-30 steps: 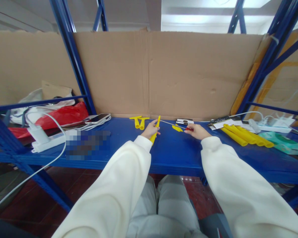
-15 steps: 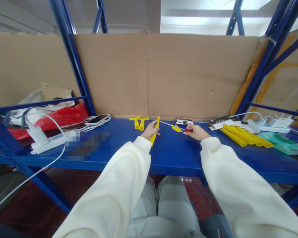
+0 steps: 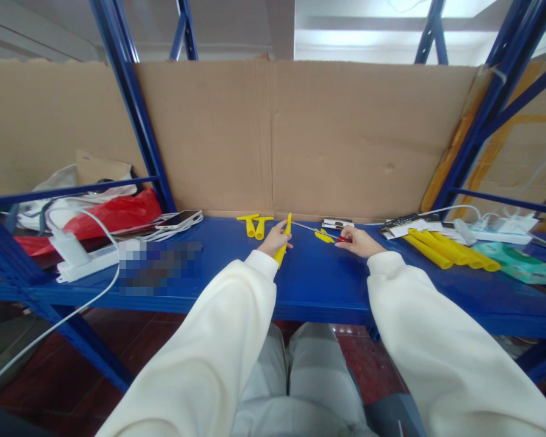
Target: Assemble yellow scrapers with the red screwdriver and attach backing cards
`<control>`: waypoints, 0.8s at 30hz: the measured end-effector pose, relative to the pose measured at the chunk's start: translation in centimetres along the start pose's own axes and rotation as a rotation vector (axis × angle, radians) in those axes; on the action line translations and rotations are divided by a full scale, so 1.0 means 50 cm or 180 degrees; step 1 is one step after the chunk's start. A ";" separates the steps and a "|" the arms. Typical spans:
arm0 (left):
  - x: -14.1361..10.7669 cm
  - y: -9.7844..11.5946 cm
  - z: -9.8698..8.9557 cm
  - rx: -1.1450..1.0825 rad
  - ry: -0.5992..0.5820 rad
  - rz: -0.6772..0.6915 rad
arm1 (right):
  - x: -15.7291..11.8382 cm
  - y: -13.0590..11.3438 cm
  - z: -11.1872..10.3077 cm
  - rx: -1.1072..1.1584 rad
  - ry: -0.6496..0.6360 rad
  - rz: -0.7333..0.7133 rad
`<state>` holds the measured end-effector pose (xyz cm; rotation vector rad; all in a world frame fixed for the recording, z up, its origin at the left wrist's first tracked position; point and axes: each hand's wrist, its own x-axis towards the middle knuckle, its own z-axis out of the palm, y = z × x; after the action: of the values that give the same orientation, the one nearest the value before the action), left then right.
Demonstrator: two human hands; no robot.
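The person's left hand [image 3: 273,240] was closed around a yellow piece [image 3: 281,256], fingers wrapped about its middle so that it slanted, with its upper end pointing away from the body. The right hand [image 3: 357,241] was closed on the red handle of a thin-shafted tool [image 3: 344,240], pinched between thumb and fingers. The metal shaft ran leftward, its far end close to the upper part of the yellow piece; whether the two touched could not be told. Both hands were over a blue tabletop [image 3: 318,285], in front of the body.

Beneath or just behind the shaft, near the right hand, lay small yellow parts [image 3: 323,237], their shape too small to make out. Beyond them was a black-and-white packet [image 3: 337,224]. To the left of the left hand, two yellow T-shaped pieces [image 3: 259,229] lay side by side.

Farther right, several yellow tubes [image 3: 430,250] lay next to a green packet [image 3: 519,264]. Far left were a phone [image 3: 179,219], a red bag [image 3: 118,213] and a white power strip [image 3: 88,262]. Brown cardboard [image 3: 346,133] stood along the back.
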<state>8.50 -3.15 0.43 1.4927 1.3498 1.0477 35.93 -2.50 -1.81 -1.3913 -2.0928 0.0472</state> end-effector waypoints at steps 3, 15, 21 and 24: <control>-0.002 0.002 0.000 0.0011 0.0001 -0.0009 | 0.000 0.004 0.002 -0.0059 0.0029 -0.0034; 0.000 -0.001 -0.002 0.0083 0.0029 -0.0016 | 0.000 -0.016 0.000 0.0061 -0.0330 0.0231; -0.001 -0.003 -0.002 0.0118 0.0018 0.0018 | -0.001 -0.014 -0.001 0.0154 -0.0325 0.0169; 0.000 -0.002 -0.002 0.0143 -0.0009 0.0010 | -0.001 -0.006 -0.001 0.0045 -0.0143 0.0140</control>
<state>8.37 -3.16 0.37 1.5292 1.3775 1.0229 35.70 -2.68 -1.68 -1.4402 -2.0941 0.1122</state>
